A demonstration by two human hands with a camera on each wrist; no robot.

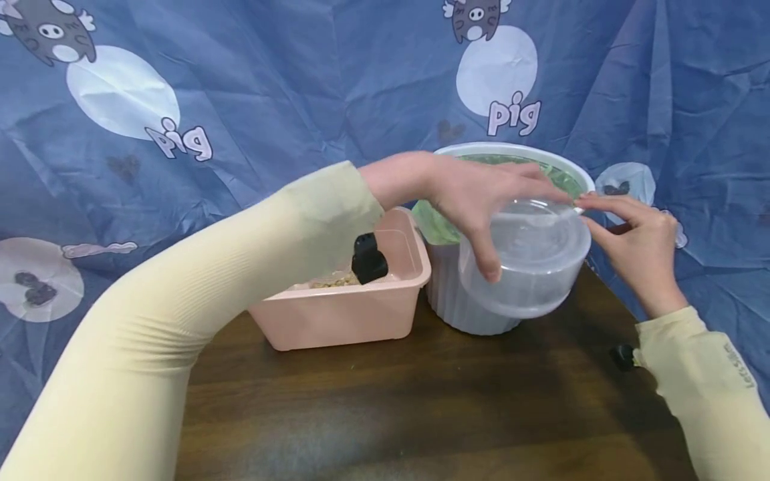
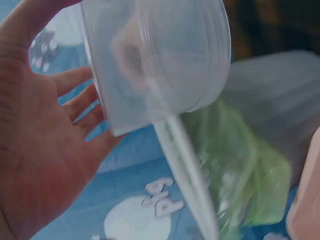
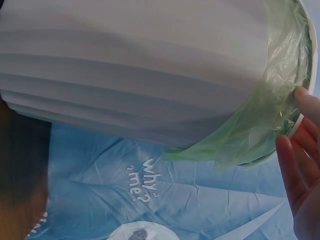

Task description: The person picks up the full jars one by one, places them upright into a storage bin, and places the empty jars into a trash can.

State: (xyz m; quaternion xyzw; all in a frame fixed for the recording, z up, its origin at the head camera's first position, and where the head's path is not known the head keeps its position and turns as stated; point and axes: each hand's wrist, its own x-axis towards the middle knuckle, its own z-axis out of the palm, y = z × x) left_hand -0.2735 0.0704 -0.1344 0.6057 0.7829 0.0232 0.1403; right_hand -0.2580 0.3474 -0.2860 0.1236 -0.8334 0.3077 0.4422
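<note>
A clear round plastic tub [image 1: 523, 287] is in front of the bin in the head view, its wider lip lowest. My left hand [image 1: 469, 194] grips it from above, thumb on the near side and fingers stretched across the top. The left wrist view shows the same tub [image 2: 160, 55] against the spread fingers. My right hand [image 1: 644, 240] pinches the white rim [image 1: 511, 148] of a ribbed trash bin [image 1: 448, 294]. A green plastic bag [image 1: 436, 224] lines the bin and folds over its edge. In the right wrist view, the fingertips sit at the bag-covered rim [image 3: 312, 45].
Left of the bin stands a pink rectangular basin [image 1: 337, 321] with small yellowish bits [image 1: 333, 282] inside, partly hidden by my left sleeve. Both stand on a dark wooden table [image 1: 409, 407]. A blue printed cloth [image 1: 289, 80] hangs behind.
</note>
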